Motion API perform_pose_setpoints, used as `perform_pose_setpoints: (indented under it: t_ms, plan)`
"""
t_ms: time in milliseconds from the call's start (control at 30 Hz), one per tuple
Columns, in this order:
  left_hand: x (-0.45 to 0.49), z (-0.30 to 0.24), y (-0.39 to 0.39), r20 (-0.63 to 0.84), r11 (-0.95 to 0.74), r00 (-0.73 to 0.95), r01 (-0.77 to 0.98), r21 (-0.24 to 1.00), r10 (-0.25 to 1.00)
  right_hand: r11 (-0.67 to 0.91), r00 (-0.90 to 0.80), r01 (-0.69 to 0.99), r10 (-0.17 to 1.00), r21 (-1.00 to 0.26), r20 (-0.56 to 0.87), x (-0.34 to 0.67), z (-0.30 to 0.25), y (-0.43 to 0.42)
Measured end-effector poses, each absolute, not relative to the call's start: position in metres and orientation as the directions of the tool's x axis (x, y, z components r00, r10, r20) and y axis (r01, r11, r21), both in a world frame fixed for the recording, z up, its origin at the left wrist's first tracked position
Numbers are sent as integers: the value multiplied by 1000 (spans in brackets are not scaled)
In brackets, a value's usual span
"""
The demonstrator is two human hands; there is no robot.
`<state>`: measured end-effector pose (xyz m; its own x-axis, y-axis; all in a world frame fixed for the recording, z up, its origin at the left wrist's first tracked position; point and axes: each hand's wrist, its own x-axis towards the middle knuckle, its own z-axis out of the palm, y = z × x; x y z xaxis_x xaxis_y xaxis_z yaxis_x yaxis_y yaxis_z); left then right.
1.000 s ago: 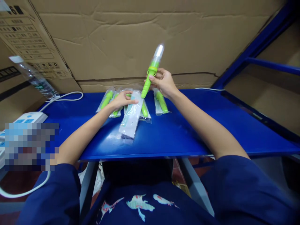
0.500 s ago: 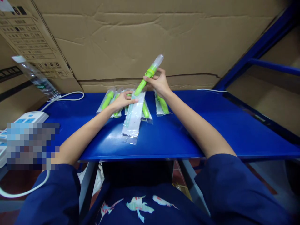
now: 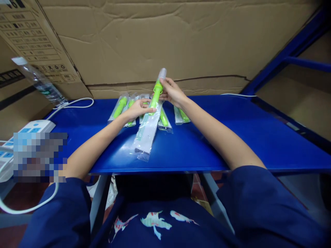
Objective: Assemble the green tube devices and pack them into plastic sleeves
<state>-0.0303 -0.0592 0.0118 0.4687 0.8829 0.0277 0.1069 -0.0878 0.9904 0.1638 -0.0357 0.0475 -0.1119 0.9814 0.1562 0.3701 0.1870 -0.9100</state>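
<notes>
My right hand (image 3: 172, 92) is closed on a green stick-shaped item with a clear cap (image 3: 158, 89), its lower end entering the mouth of a long clear plastic sleeve (image 3: 147, 133) that lies on the blue table (image 3: 232, 137). My left hand (image 3: 136, 109) pinches the open top edge of that sleeve. Behind my hands lie several bagged green items (image 3: 119, 107), side by side near the table's far edge.
Large cardboard boxes (image 3: 155, 41) stand behind the table. A clear plastic bottle (image 3: 38, 82) leans at the left. A white power strip (image 3: 28, 129) with a white cable (image 3: 74, 103) sits at the table's left end. Blue shelf frame (image 3: 292, 58) rises at the right.
My right hand has lowered the green item from a raised, tilted pose down toward the sleeve's mouth. My left hand stayed on the sleeve.
</notes>
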Motion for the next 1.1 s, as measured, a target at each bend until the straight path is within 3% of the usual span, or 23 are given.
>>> perform_pose_setpoints:
  t_ms: [267, 567, 833, 1100]
  plan:
    - [-31, 13, -61, 20, -49, 454, 53, 997, 891, 224, -25, 381, 972, -897, 232, 173, 46, -27]
    - [-31, 6, -53, 47, -6, 366, -111, 994, 929, 360, -158, 530, 932, -768, 327, 165, 48, -38]
    - [-31, 6, -50, 81, -29, 315, -167, 986, 946, 335, -344, 464, 921, -820, 182, 169, 42, -38]
    - [-29, 12, -49, 60, -31, 227, -131, 991, 972, 207, -187, 252, 969, -945, 162, 165, 34, -34]
